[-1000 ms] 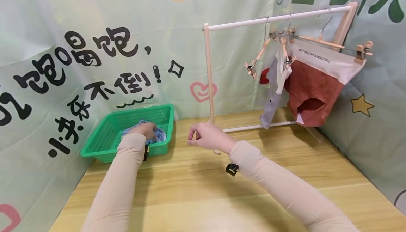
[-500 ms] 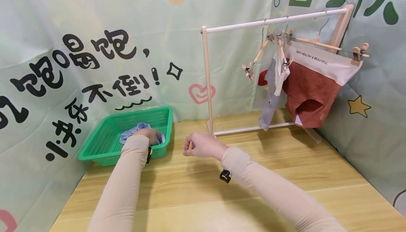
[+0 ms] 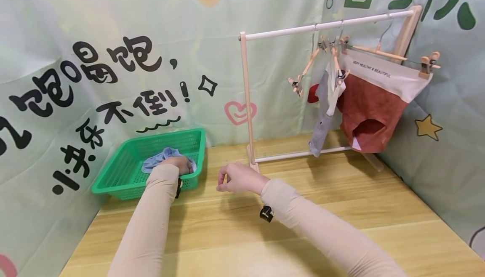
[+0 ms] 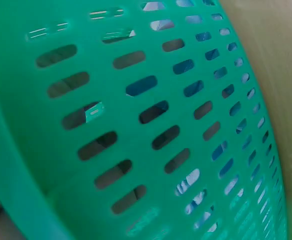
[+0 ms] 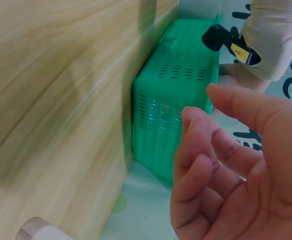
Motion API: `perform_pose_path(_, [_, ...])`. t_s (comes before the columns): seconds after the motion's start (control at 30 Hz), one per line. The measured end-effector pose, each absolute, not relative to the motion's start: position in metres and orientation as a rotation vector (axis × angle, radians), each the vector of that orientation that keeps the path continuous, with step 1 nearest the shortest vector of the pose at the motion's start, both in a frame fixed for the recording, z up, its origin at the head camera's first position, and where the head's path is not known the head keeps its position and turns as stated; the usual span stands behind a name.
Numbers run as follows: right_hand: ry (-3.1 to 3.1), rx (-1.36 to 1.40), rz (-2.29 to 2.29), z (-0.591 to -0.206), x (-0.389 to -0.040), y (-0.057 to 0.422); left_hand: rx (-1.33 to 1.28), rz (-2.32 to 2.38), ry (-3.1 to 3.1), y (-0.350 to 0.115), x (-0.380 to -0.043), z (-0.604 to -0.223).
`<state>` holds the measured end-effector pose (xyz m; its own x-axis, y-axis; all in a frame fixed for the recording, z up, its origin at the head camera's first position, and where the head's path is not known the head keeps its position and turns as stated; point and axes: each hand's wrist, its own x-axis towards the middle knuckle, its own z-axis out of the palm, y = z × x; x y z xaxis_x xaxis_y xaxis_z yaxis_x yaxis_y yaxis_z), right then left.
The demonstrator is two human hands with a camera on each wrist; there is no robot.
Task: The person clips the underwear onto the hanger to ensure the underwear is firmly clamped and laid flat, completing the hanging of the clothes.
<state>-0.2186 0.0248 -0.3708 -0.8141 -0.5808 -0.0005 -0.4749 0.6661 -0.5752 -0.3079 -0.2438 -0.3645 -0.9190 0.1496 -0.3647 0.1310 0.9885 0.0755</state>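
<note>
My left hand (image 3: 181, 164) reaches over the near rim of a green plastic basket (image 3: 129, 187) and rests on a crumpled light-blue garment (image 3: 156, 160) inside. Its fingertips are hidden among the cloth, so their hold cannot be made out. The left wrist view is filled by the basket's slotted wall (image 4: 156, 107), with bits of blue showing through the slots. To the right of the basket, my right hand (image 3: 242, 178) hovers above the table with fingers loosely bent. In the right wrist view, thumb and fingertips (image 5: 198, 132) are apart with nothing between them.
A small clothes rack (image 3: 246, 96) stands at the back right. From its bar hang a bare clip hanger (image 3: 308, 64), a grey-and-white garment (image 3: 323, 113) and red-brown briefs (image 3: 369, 108) with a white waistband. A printed cloth backdrop (image 3: 182, 11) encloses the wooden table (image 3: 212, 235).
My left hand has shifted slightly right and down on the blue garment. The right hand has sunk a little and drifted left. The view itself has moved slightly.
</note>
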Motion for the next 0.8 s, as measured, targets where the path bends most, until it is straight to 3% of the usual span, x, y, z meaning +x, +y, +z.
perform_pose_path(0.17, [2.659, -0.837, -0.890, -0.375, -0.221, 0.024, 0.151, 0.143, 2.754, -0.241, -0.298, -0.360])
perform_pose_path(0.43, [2.602, -0.839, -0.948, -0.379, -0.223, 0.025, 0.462, 0.333, 2.725, -0.266, -0.323, -0.373])
perform_pose_path(0.8, [2.579, -0.835, -0.963, -0.378, -0.228, 0.033, 0.436, 0.531, 3.022, -0.267, -0.304, -0.340])
